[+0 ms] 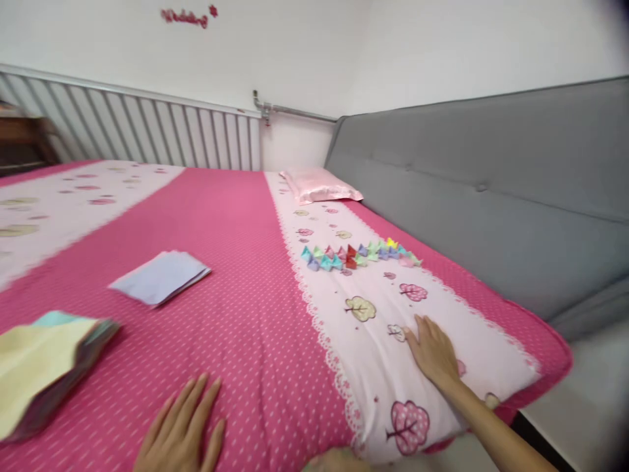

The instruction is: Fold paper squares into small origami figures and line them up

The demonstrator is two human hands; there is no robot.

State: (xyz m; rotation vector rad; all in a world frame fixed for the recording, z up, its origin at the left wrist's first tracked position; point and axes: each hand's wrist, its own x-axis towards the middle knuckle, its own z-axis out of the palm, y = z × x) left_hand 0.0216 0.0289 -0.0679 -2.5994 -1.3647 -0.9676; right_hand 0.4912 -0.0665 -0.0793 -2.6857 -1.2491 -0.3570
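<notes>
Left hand, right hand: spread, empty.
Folded: multicoloured pointed papers beyond right.
Unfolded, I think: flat lavender papers beyond left.

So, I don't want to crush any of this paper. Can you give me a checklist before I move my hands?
1. Left hand off the paper: ok, palm down on the bedcover.
2. Right hand clear of the folded paper pieces: ok, a gap shows between them.
3. Folded paper pieces clear of the pillow: ok, they sit apart.
4. Purple paper stack squared up: not ok, edges fan out.
5. Yellow-topped pile fully in view: not ok, cut off at left.
6. Nothing under either palm: cannot tell.
</notes>
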